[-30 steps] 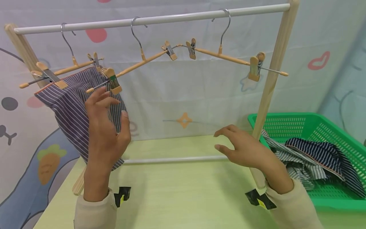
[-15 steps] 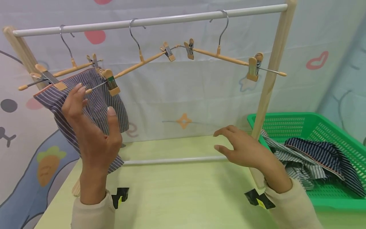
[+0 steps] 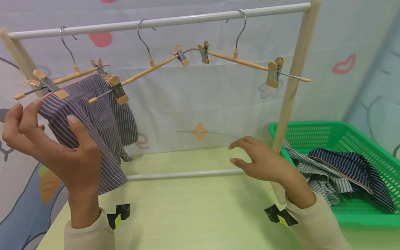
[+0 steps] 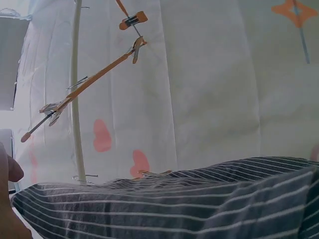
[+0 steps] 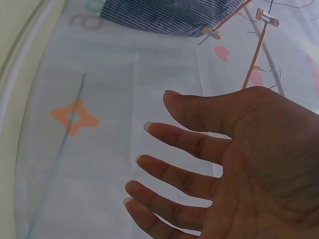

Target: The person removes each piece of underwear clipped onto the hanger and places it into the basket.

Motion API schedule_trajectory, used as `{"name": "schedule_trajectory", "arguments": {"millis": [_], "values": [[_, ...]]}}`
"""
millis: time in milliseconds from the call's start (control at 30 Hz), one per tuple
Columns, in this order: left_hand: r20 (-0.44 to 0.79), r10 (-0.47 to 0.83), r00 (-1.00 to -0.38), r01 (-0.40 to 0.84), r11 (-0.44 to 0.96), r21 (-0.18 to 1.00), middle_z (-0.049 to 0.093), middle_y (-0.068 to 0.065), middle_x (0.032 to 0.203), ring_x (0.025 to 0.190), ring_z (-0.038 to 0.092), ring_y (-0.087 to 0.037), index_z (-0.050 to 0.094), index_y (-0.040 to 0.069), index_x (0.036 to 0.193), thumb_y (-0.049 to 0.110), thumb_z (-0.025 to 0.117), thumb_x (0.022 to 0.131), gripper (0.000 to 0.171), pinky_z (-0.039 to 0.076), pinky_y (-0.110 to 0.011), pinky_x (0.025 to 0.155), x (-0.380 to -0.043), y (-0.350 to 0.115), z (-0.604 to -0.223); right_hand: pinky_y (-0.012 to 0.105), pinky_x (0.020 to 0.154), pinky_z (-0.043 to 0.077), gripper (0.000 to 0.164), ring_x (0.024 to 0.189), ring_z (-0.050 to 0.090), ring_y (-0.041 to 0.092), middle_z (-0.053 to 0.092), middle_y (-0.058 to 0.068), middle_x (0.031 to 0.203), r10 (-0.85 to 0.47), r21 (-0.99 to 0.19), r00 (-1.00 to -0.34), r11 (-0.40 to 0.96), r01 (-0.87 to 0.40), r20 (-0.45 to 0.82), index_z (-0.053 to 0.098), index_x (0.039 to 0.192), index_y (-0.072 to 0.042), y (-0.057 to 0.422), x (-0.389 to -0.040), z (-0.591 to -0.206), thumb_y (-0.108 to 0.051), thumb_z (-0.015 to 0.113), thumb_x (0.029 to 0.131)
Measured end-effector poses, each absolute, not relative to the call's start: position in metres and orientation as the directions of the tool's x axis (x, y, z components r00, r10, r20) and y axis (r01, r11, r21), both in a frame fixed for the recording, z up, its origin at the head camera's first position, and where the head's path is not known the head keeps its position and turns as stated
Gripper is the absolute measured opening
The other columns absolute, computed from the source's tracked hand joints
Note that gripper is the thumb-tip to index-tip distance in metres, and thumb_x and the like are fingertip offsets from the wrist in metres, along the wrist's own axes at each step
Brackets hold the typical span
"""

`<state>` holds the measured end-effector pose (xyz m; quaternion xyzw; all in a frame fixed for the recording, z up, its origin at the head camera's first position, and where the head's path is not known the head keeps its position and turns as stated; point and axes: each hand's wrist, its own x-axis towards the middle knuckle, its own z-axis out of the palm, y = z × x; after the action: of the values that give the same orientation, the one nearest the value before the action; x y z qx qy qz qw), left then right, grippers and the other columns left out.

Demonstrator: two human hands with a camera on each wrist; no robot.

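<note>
Loosely spread, left hand [image 3: 64,154] and right hand [image 3: 265,160] grip nothing; striped clothes [image 3: 343,168] lie in the green basket [image 3: 368,219].

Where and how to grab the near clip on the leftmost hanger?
Probably pinch the near clip by its two upper handle ends, coming from the upper left in the head view: they splay apart above the bar of the leftmost hanger, while the lower tip sits over the orange-edged striped garment.
</note>
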<state>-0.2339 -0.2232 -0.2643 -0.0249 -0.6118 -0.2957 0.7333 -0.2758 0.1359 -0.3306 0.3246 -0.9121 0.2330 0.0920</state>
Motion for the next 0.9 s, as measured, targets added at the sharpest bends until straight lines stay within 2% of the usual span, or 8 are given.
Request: {"name": "schedule_trajectory", "arguments": {"millis": [200, 367, 433, 500, 600, 700, 767, 900], "values": [[0.899, -0.438, -0.016, 0.385, 0.827, 0.410, 0.038, -0.001, 0.135, 0.114, 0.041, -0.007, 0.043, 0.009, 0.133, 0.023, 0.054, 0.089, 0.048, 0.038, -0.026, 0.091, -0.228, -0.234, -0.263, 0.051, 0.087, 0.047, 0.032, 0.107, 0.052, 0.029, 0.052, 0.017, 0.122, -0.557, -0.377, -0.759, 0.659, -0.650, 0.337, 0.055, 0.121, -0.006, 0.136, -0.276, -0.329, -0.022, 0.059, 0.093], [0.887, -0.455, -0.083, 0.406, 0.797, 0.447, 0.035, 0.002, 0.139, 0.114, 0.044, -0.007, 0.031, 0.001, 0.141, 0.026, 0.058, 0.089, 0.064, 0.043, -0.019, 0.082, -0.232, -0.236, -0.262, 0.052, 0.087, 0.047, 0.033, 0.107, 0.052, 0.029, 0.051, 0.018, 0.123, -0.554, -0.386, -0.764, 0.659, -0.645, 0.330, 0.054, 0.122, -0.007, 0.139, -0.276, -0.326, -0.023, 0.058, 0.094], [0.883, -0.459, -0.095, 0.419, 0.786, 0.454, 0.035, 0.004, 0.139, 0.106, 0.048, -0.008, 0.027, -0.001, 0.143, 0.026, 0.059, 0.089, 0.069, 0.045, -0.017, 0.078, -0.235, -0.238, -0.258, 0.053, 0.088, 0.046, 0.032, 0.108, 0.052, 0.030, 0.051, 0.018, 0.124, -0.547, -0.385, -0.769, 0.666, -0.639, 0.330, 0.054, 0.122, -0.007, 0.140, -0.275, -0.325, -0.023, 0.058, 0.094], [0.883, -0.457, -0.107, 0.411, 0.788, 0.457, 0.036, 0.006, 0.138, 0.100, 0.051, -0.008, 0.027, 0.000, 0.144, 0.026, 0.059, 0.089, 0.069, 0.046, -0.016, 0.078, -0.237, -0.241, -0.251, 0.053, 0.087, 0.046, 0.033, 0.108, 0.052, 0.031, 0.052, 0.017, 0.124, -0.540, -0.380, -0.773, 0.673, -0.635, 0.334, 0.055, 0.122, -0.007, 0.140, -0.275, -0.324, -0.023, 0.058, 0.094], [0.889, -0.441, -0.123, 0.371, 0.810, 0.453, 0.039, 0.005, 0.136, 0.102, 0.049, -0.005, 0.031, 0.007, 0.143, 0.028, 0.059, 0.088, 0.065, 0.046, -0.017, 0.081, -0.239, -0.245, -0.243, 0.053, 0.088, 0.046, 0.033, 0.108, 0.052, 0.031, 0.052, 0.017, 0.125, -0.534, -0.384, -0.776, 0.675, -0.630, 0.335, 0.055, 0.123, -0.008, 0.141, -0.275, -0.323, -0.023, 0.058, 0.094], [0.893, -0.434, -0.120, 0.351, 0.823, 0.447, 0.041, 0.005, 0.135, 0.116, 0.039, -0.003, 0.035, 0.014, 0.141, 0.027, 0.060, 0.087, 0.060, 0.044, -0.019, 0.086, -0.240, -0.245, -0.237, 0.054, 0.088, 0.046, 0.033, 0.109, 0.052, 0.032, 0.051, 0.018, 0.125, -0.531, -0.389, -0.776, 0.672, -0.630, 0.340, 0.054, 0.123, -0.007, 0.142, -0.274, -0.322, -0.022, 0.058, 0.094], [0.890, -0.445, -0.102, 0.337, 0.826, 0.452, 0.042, 0.007, 0.134, 0.117, 0.036, -0.001, 0.036, 0.014, 0.139, 0.027, 0.059, 0.088, 0.058, 0.042, -0.017, 0.080, -0.239, -0.245, -0.235, 0.054, 0.088, 0.046, 0.033, 0.110, 0.051, 0.032, 0.051, 0.018, 0.125, -0.530, -0.391, -0.776, 0.671, -0.630, 0.340, 0.054, 0.123, -0.007, 0.143, -0.273, -0.321, -0.022, 0.058, 0.094], [0.846, -0.520, -0.116, 0.308, 0.791, 0.528, 0.045, 0.010, 0.128, 0.084, 0.049, 0.003, 0.032, 0.012, 0.141, 0.034, 0.059, 0.088, 0.063, 0.039, -0.011, 0.065, -0.237, -0.244, -0.230, 0.054, 0.089, 0.045, 0.033, 0.111, 0.050, 0.032, 0.052, 0.018, 0.125, -0.530, -0.389, -0.774, 0.669, -0.633, 0.347, 0.055, 0.122, -0.006, 0.144, -0.272, -0.320, -0.022, 0.058, 0.094]]}}
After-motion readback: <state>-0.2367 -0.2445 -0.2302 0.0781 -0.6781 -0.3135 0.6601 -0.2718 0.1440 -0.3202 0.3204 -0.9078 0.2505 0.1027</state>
